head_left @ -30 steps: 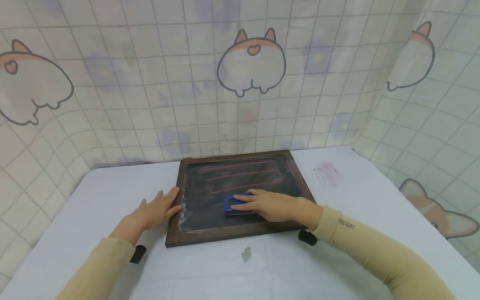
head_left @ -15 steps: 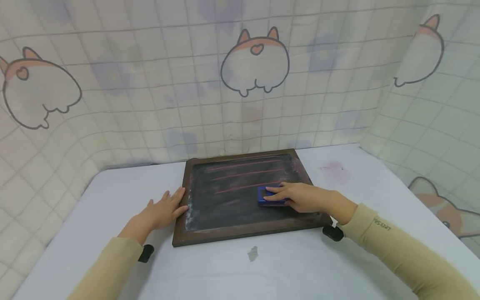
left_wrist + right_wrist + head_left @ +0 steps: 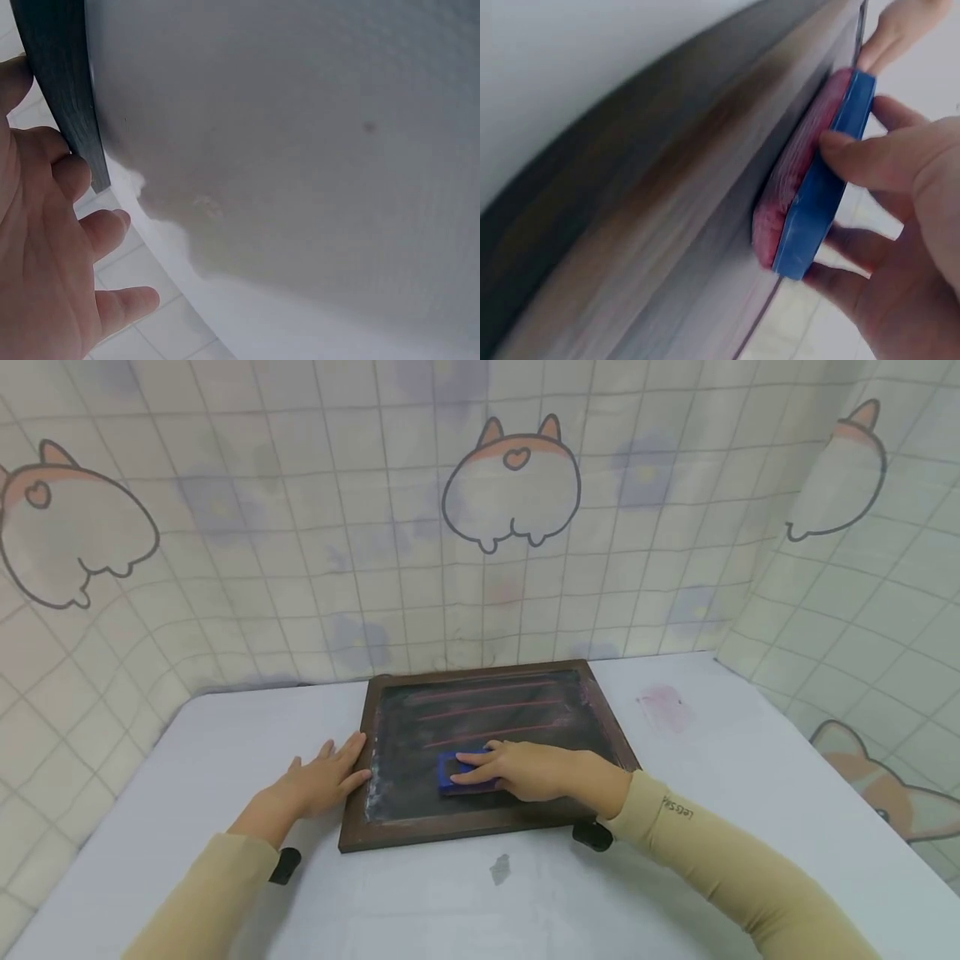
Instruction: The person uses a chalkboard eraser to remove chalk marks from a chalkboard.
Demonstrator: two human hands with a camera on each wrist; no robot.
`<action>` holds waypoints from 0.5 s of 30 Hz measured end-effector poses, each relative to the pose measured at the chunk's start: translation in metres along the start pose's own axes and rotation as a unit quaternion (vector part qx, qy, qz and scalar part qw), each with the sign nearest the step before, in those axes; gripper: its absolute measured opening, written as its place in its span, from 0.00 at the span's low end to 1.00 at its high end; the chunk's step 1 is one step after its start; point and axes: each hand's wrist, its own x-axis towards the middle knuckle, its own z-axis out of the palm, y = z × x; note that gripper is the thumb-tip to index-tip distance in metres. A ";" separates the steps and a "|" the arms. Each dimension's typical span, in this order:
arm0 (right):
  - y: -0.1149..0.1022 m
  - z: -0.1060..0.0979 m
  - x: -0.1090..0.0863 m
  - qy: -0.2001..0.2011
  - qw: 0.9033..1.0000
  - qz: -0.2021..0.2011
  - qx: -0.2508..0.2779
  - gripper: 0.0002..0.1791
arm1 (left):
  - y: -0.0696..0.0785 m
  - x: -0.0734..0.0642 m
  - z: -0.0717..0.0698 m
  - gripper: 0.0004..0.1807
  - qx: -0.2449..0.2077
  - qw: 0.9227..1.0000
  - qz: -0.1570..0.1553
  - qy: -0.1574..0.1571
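A small chalkboard in a dark brown wooden frame lies on the white table. Faint pink chalk lines cross its upper half, and whitish smears run along its left side. My right hand grips a blue chalkboard eraser on the lower middle of the board. In the right wrist view, the thumb presses one side of the eraser, whose pink felt faces the board. My left hand has its fingers spread and touches the frame's left edge. The left wrist view shows those fingertips against the frame's side.
The board stands close to the tiled-pattern curtain behind the table. A pink chalk smudge marks the white tabletop to the right of the board. A greyish patch shows in front of it.
My right hand has slid the eraser rightward across the board, then back left and slightly down. The left hand has stayed at the frame's left edge. The head view has shifted slightly.
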 end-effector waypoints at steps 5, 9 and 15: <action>0.022 -0.006 -0.029 0.014 0.999 0.007 0.038 0.36 | 0.000 0.003 -0.001 0.43 0.005 1.000 0.004 0.002; 0.042 -0.007 -0.058 0.018 0.998 0.036 0.050 0.36 | 0.000 0.005 0.002 0.43 0.002 1.000 0.003 0.000; 0.070 -0.015 -0.092 0.030 0.996 0.070 0.039 0.35 | -0.001 0.002 -0.001 0.43 0.001 1.000 0.000 -0.002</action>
